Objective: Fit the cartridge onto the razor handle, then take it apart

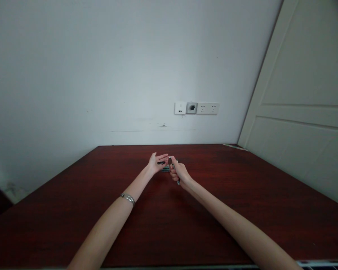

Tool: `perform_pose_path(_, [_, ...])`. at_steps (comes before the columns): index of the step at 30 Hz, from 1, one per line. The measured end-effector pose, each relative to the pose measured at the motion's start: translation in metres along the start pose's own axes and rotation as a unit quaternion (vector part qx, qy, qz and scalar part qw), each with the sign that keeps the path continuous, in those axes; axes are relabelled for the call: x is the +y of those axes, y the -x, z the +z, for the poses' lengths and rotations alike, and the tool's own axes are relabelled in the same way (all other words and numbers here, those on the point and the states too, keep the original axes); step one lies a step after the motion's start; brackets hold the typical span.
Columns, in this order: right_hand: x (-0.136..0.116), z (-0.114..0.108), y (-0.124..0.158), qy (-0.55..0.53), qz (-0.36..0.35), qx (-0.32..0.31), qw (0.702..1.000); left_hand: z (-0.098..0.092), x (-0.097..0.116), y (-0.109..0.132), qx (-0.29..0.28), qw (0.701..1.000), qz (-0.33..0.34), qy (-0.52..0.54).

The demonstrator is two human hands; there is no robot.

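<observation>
My left hand [157, 162] has its index and middle fingers stretched toward the right, and a small black object [161, 162] is held against its palm side. Facing it, my right hand [180, 172] is closed around a slim tool, whose pale lower end [178, 182] shows below the fist. A small whitish tip [169, 157] is between the fingertips of the two hands; whether it belongs to the tool I cannot tell. Just below and between the hands, a small greenish item [166, 169] sits on the table, partly hidden by my fingers.
The dark red wooden table [146, 232] reaches back to a white wall with sockets [207, 108]. A pale panelled door or cabinet [304, 112] stands at the right. A thin strip [235, 147] lies at the table's back right corner.
</observation>
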State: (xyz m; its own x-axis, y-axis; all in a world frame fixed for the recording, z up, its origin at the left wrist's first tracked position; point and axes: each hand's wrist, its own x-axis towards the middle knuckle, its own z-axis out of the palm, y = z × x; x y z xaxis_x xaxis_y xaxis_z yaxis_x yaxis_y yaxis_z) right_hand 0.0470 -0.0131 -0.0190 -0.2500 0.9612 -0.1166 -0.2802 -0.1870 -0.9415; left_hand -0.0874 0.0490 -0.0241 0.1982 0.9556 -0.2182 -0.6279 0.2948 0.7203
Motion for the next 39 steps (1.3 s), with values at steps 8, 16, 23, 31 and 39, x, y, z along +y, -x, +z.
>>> perform_pose_path(8, [0.0, -0.008, -0.007, -0.024, -0.008, -0.013, 1.0, -0.034, 0.02, 0.003, 0.092, 0.982, 0.049, -0.157])
perform_pose_path(16, [0.002, -0.009, -0.006, -0.019, -0.01, -0.025, 0.999, -0.043, 0.017, -0.008, 0.14, 0.939, 0.095, -0.301])
perform_pose_path(23, [0.003, -0.01, -0.009, -0.012, -0.021, -0.035, 0.999, -0.053, 0.017, -0.014, 0.11, 0.929, 0.132, -0.327])
perform_pose_path(31, [0.004, -0.012, -0.01, -0.014, -0.024, -0.05, 0.998, -0.053, 0.017, -0.012, 0.12, 0.909, 0.184, -0.353])
perform_pose_path(39, [-0.002, -0.018, -0.019, -0.039, -0.045, -0.062, 0.996, -0.044, 0.017, -0.006, 0.106, 0.876, 0.215, -0.418])
